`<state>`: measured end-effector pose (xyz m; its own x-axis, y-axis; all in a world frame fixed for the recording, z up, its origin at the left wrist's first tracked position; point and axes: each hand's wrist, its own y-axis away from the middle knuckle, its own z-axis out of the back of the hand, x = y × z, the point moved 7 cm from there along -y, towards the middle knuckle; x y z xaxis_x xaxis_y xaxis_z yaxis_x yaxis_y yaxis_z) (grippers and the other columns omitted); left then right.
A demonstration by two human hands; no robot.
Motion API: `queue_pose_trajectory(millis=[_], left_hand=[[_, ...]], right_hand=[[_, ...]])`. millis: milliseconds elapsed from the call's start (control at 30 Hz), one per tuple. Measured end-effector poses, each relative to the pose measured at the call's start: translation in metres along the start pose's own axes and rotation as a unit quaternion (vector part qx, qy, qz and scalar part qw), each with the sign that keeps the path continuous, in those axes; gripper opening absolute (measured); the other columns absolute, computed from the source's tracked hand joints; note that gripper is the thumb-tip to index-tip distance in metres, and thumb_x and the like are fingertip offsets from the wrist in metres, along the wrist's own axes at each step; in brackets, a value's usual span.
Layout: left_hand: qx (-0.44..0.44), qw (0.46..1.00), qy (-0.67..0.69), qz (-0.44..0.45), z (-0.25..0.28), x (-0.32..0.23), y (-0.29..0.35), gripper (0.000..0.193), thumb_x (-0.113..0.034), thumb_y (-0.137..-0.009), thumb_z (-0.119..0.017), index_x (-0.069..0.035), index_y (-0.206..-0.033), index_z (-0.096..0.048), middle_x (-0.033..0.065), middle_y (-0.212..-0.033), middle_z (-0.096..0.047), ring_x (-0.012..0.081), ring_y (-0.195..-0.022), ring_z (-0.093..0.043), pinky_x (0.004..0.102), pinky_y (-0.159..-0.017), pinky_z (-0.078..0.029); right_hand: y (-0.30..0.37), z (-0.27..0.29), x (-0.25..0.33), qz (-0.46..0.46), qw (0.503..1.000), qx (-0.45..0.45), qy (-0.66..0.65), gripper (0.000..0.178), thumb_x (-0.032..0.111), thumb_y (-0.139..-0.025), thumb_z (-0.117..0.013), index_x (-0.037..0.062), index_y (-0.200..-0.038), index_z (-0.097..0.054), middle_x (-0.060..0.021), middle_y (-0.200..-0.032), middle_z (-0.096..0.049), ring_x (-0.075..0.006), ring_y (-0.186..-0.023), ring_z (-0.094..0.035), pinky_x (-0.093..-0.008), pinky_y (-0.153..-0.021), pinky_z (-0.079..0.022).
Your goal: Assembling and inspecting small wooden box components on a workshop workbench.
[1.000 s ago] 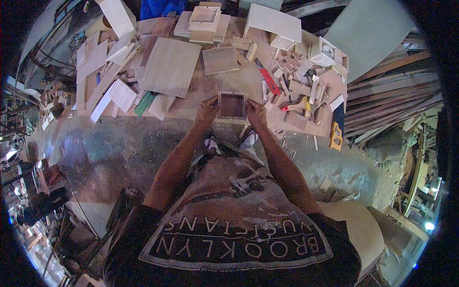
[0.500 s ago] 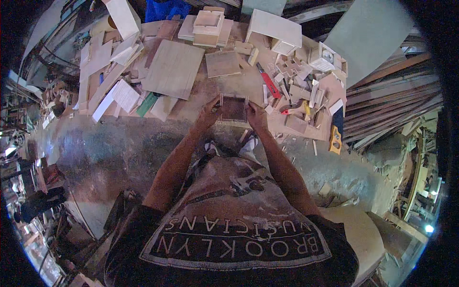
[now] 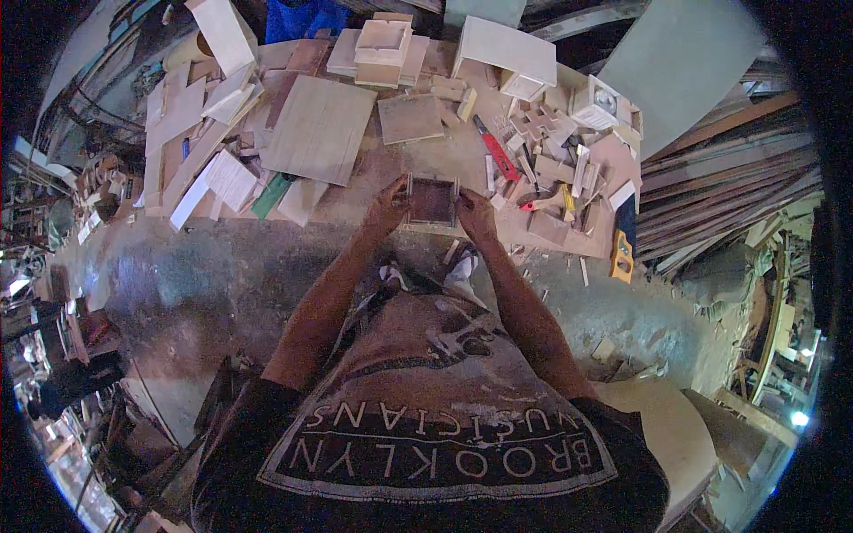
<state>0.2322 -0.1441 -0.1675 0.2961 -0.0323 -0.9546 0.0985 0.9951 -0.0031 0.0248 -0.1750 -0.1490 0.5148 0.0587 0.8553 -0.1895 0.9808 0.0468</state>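
Observation:
A small, shallow wooden box (image 3: pixel 433 202) with a dark inside is held level at the table's near edge. My left hand (image 3: pixel 388 208) grips its left side, fingers closed round the wall. On the opposite side, my right hand (image 3: pixel 475 216) pinches the right wall. Beyond the box lies a square wooden panel (image 3: pixel 411 119). A red tool (image 3: pixel 498 151) with a dark end, of a kind I cannot make out, rests to the right of that panel. A larger wooden board (image 3: pixel 322 130) lies to the left.
Wood offcuts (image 3: pixel 542 124), a yellow tool (image 3: pixel 569 202) and a handsaw with a yellow handle (image 3: pixel 622 258) crowd the right of the table. At the back stand a stack of small boxes (image 3: pixel 384 49) and a bigger wooden box (image 3: pixel 506 49). Long planks (image 3: pixel 720 178) are piled beyond the right edge.
Both hands keep hold of the box, which stays at the table edge. The whole view has shifted very slightly; nothing else visibly moves.

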Motion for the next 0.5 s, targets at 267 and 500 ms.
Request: queue_pose_trajectory(millis=[267,500], left_hand=[[-0.01,0.999,0.035,0.028,0.001,0.025,-0.002,0.063,-0.013,-0.082,-0.067,-0.007,-0.138,-0.036,0.0165,-0.119,-0.055,0.023,-0.099,-0.06,0.0361,-0.082,-0.051],[0.006,0.996,0.045,0.071,0.004,0.024,-0.004,0.051,-0.02,-0.085,-0.066,-0.001,-0.128,-0.047,0.014,-0.111,-0.061,0.0219,-0.097,-0.061,0.0351,-0.081,-0.05]], right_hand=[[-0.01,-0.009,-0.021,-0.033,0.999,-0.002,-0.028,0.022,0.012,-0.084,-0.059,-0.0005,-0.102,-0.06,-0.0092,-0.083,-0.067,-0.016,-0.074,-0.062,-0.0301,-0.068,-0.05],[-0.007,-0.012,-0.044,-0.03,0.996,-0.034,-0.08,0.023,0.01,-0.082,-0.063,-0.0008,-0.101,-0.058,-0.0064,-0.081,-0.063,-0.0119,-0.067,-0.057,-0.0269,-0.056,-0.046]])
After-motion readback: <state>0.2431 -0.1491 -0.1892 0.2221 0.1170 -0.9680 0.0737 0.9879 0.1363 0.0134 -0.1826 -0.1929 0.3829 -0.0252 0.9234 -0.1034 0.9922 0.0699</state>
